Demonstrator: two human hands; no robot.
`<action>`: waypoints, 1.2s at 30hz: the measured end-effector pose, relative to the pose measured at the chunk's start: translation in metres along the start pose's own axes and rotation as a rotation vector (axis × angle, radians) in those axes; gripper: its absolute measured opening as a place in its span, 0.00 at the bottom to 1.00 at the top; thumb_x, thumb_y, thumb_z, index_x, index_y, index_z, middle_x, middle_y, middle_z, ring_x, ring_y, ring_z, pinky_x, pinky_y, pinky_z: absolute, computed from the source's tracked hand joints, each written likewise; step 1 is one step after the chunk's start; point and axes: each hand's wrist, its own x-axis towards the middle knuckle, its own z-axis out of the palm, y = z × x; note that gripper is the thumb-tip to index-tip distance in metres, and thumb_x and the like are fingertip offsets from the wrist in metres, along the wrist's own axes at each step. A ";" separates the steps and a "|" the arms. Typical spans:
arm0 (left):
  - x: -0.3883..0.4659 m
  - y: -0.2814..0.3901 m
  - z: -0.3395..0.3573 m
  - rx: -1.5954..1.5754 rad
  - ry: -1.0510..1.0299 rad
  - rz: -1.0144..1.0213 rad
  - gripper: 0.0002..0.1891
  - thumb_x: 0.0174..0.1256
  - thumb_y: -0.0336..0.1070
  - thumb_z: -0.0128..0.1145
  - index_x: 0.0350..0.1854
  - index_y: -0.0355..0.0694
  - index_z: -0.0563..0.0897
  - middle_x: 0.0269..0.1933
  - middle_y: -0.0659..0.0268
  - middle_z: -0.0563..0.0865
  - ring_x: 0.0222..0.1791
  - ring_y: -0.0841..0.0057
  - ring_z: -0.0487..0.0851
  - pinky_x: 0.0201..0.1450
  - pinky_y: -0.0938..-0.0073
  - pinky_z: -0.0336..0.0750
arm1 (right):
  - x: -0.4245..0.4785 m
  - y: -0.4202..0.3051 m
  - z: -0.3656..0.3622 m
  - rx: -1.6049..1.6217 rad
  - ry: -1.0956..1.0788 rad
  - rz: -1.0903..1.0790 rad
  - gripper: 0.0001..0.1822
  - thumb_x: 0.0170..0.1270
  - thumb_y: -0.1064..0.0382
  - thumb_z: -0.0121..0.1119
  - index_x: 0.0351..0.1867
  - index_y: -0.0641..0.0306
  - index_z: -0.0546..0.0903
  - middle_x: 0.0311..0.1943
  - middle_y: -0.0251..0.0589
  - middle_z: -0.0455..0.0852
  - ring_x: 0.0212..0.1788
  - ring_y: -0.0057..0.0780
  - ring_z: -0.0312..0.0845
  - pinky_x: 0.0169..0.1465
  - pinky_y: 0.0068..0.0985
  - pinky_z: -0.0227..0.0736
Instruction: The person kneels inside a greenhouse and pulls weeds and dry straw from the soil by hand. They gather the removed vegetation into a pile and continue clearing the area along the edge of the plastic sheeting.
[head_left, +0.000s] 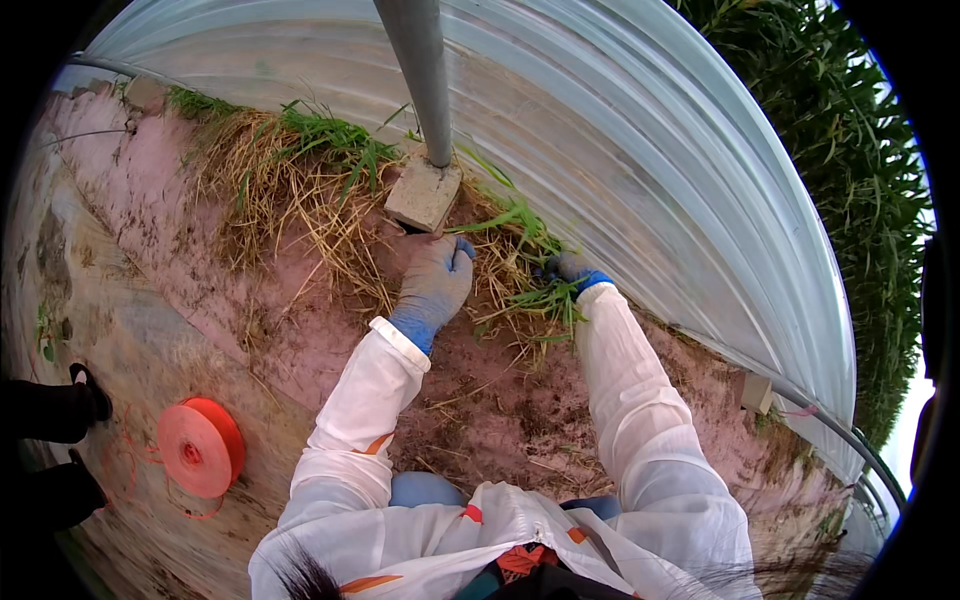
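Note:
My left hand (437, 279), in a grey and blue work glove, is curled just below a concrete block (424, 193); whether its fingers hold anything does not show. A grey metal post (424, 82) stands on that block. In a matching glove, my right hand (571, 271) reaches into green grass (551, 300) beside the plastic sheeting, its fingers partly hidden by blades. Dry straw (499, 262) and grass lie between both hands.
Clear plastic sheeting (600, 157) curves along the far side. A red spool of twine (196, 448) is on the ground at left, near another person's dark shoes (91, 391). A small block (755, 394) sits by the pipe at right. More straw (255, 180) lies at upper left.

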 end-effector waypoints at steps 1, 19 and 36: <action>0.019 -0.029 0.009 -0.151 0.235 0.025 0.22 0.66 0.51 0.46 0.45 0.34 0.79 0.34 0.52 0.84 0.31 0.68 0.80 0.42 0.63 0.72 | -0.013 0.032 0.000 0.172 0.016 -0.176 0.13 0.62 0.58 0.58 0.44 0.60 0.84 0.38 0.42 0.86 0.37 0.32 0.78 0.44 0.31 0.71; 0.064 -0.023 0.077 0.510 0.043 -0.281 0.33 0.64 0.55 0.50 0.58 0.27 0.66 0.54 0.40 0.78 0.54 0.49 0.79 0.59 0.55 0.71 | -0.145 -0.032 0.105 0.013 0.362 -0.424 0.15 0.62 0.62 0.50 0.48 0.64 0.77 0.43 0.56 0.79 0.45 0.51 0.75 0.48 0.38 0.70; 0.097 -0.065 0.071 0.333 0.051 -0.327 0.38 0.68 0.63 0.32 0.59 0.27 0.71 0.57 0.38 0.75 0.60 0.47 0.72 0.63 0.58 0.65 | -0.322 0.196 0.075 -0.068 0.271 0.186 0.22 0.64 0.53 0.56 0.55 0.63 0.76 0.50 0.56 0.80 0.53 0.47 0.76 0.55 0.35 0.70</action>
